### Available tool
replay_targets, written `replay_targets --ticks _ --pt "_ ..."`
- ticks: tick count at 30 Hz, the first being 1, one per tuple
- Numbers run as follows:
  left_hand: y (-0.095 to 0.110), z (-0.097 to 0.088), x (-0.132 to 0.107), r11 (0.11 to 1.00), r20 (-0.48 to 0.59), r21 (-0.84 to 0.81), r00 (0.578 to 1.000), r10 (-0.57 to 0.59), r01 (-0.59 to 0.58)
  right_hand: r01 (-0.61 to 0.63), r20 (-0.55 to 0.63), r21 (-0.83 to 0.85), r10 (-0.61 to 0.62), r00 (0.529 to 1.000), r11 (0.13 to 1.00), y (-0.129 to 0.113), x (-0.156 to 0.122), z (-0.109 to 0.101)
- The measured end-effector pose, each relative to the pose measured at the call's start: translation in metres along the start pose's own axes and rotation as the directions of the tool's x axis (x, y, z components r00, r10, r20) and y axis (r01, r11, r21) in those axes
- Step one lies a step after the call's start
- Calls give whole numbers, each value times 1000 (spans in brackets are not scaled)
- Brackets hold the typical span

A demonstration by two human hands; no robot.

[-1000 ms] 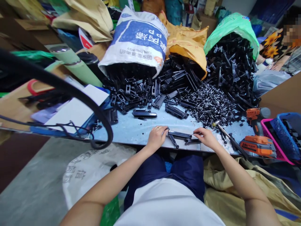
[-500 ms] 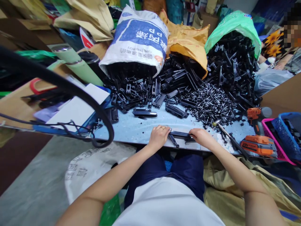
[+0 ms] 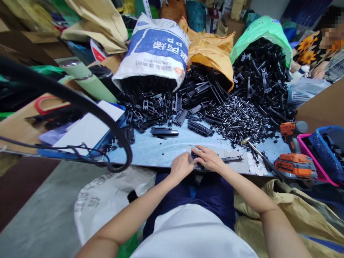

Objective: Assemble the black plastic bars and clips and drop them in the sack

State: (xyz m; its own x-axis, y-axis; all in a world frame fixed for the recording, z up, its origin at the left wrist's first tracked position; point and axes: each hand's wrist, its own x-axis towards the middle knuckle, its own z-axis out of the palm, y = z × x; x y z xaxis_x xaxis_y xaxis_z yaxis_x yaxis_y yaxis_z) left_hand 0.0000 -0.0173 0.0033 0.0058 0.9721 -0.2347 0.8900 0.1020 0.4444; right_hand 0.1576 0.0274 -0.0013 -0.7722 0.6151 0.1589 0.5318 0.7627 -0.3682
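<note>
Close together at the table's front edge, both hands are on a black plastic part (image 3: 194, 155), mostly hidden by the fingers. My left hand (image 3: 182, 165) is closed around its left side. Reaching across from the right, my right hand (image 3: 211, 159) presses its fingers on the part, with the fingertips near my left thumb. A slim black strip-like piece (image 3: 232, 158) lies just right of my right wrist. Farther back on the table are a long black part with a shiny side (image 3: 164, 132) and a stack of black parts (image 3: 200, 128).
Black parts spill from a white sack (image 3: 161, 50), an orange sack (image 3: 212, 48) and a green sack (image 3: 262, 34). Right of a pin pile (image 3: 242, 116) are a hammer (image 3: 258, 150), cordless drill (image 3: 294, 150) and baskets (image 3: 317, 157). A black cable (image 3: 107, 122) arches at left. Another person's hand (image 3: 318, 73) shows far right.
My right hand has moved left, beside my left hand. The long black part that stretched between the hands is now mostly covered by fingers. A slim piece now shows to the right.
</note>
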Motion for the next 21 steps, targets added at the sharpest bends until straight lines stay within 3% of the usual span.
replay_targets --ticks 3,8,14,17,18,19,21 --pt "17 7 -8 997 154 20 986 -71 69 -14 35 50 12 999 999 1 9 12" --pt "27 15 -8 990 142 -1 980 -139 140 -31 57 5 31 998 1000 3 7 15" --pt "22 16 -13 998 125 54 991 -45 39 -102 66 -66 107 992 993 -7 8 18" --pt "14 17 -10 986 16 76 989 149 -150 -15 -59 -150 6 998 989 -3 -10 -2" --pt "11 18 -7 957 -59 93 958 279 -273 -5 -106 -201 -17 994 980 2 -21 -11" --pt "7 19 -2 900 -129 130 893 431 -416 -22 -141 -257 -15 990 966 8 -32 -20" --pt "4 22 12 716 -156 233 701 695 -658 -116 -149 -367 65 987 923 25 -55 -34"
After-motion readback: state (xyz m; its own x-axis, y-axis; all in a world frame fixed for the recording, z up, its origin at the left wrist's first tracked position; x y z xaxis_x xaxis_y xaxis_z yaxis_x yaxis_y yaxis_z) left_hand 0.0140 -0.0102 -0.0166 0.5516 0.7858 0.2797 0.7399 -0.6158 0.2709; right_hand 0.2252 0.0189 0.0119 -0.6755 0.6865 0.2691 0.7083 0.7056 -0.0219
